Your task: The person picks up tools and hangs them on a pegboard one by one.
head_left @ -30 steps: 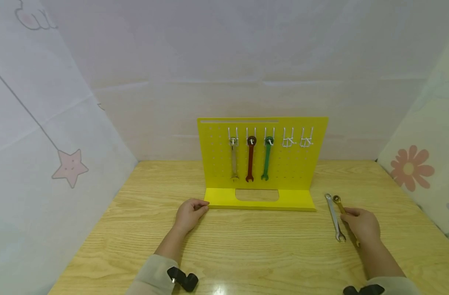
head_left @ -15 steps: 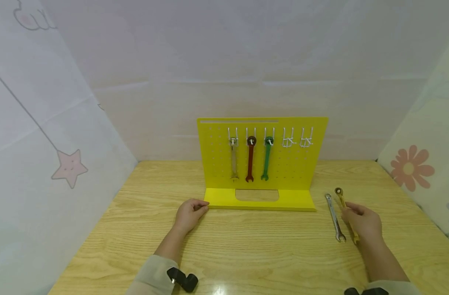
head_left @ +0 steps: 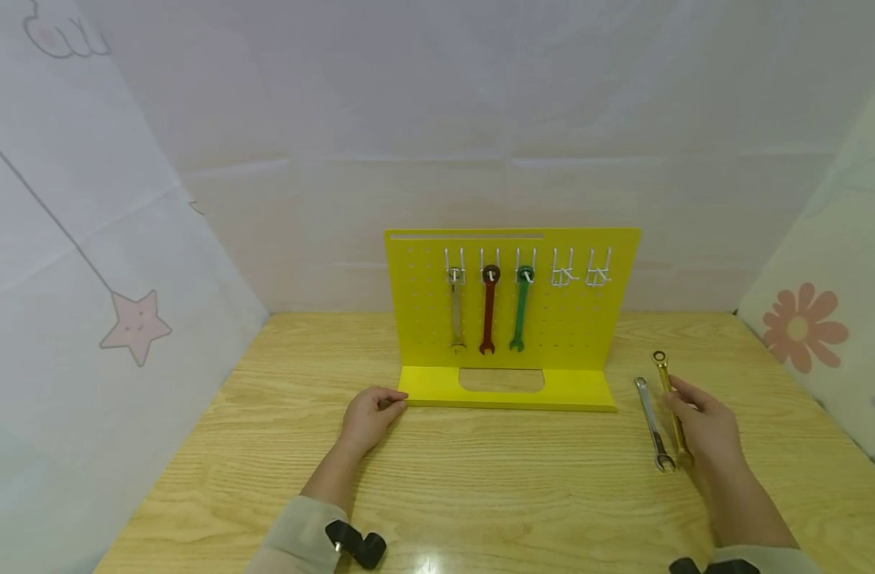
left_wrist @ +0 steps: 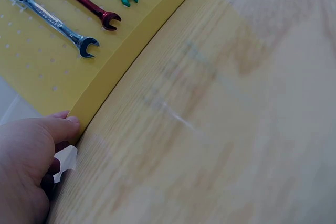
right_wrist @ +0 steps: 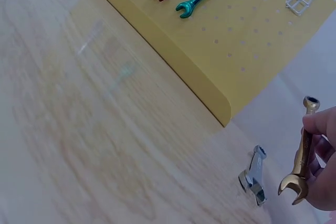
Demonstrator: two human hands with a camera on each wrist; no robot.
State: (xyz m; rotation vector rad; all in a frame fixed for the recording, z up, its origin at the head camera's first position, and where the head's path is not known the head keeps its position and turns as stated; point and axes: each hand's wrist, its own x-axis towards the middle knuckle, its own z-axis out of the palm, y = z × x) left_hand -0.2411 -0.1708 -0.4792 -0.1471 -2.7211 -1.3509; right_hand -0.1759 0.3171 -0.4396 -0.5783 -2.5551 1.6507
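My right hand (head_left: 708, 426) holds a gold combination wrench (right_wrist: 302, 153) by its shank, ring end pointing away and open end toward me. Just left of it a silver wrench (head_left: 652, 422) lies on the table. My left hand (head_left: 368, 418) pinches the front left corner of a yellow pegboard stand (head_left: 573, 387), thumb on its edge in the left wrist view. From the board's hooks hang a silver wrench (head_left: 456, 315), a red wrench (head_left: 488, 315) and a green wrench (head_left: 520, 315), ring ends up.
Two white wire hooks, a left one (head_left: 562, 269) and a right one (head_left: 598, 269), on the board's right side carry nothing. The board stands on a wood-grain table (head_left: 494, 486). Pale printed cloth (head_left: 509, 119) encloses the back and sides.
The gold wrench has come up off the table in my right hand, and its ring end has moved forward. My left hand, the stand and the silver wrench on the table stay put.
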